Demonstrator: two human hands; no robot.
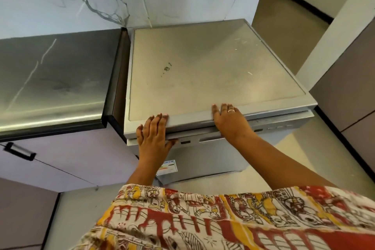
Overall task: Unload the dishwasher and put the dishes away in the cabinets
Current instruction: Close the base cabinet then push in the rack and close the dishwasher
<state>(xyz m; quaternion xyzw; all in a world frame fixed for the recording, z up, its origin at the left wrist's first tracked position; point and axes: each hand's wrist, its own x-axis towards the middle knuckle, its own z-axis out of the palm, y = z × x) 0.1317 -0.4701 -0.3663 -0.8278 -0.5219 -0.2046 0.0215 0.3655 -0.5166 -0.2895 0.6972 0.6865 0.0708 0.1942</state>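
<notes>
Bright, soft light. White glare streaks the steel counter (50, 87) on my left. My left hand (154, 136) and right hand (229, 122) cast faint shadows on the dishwasher (203, 63) top. Edges bow near the borders; my printed clothing (223, 219) looks blurred

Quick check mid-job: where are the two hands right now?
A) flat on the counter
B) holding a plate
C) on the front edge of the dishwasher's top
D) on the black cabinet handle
C: the left hand and the right hand both rest on the front edge of the dishwasher top, and neither holds a dish.
</notes>
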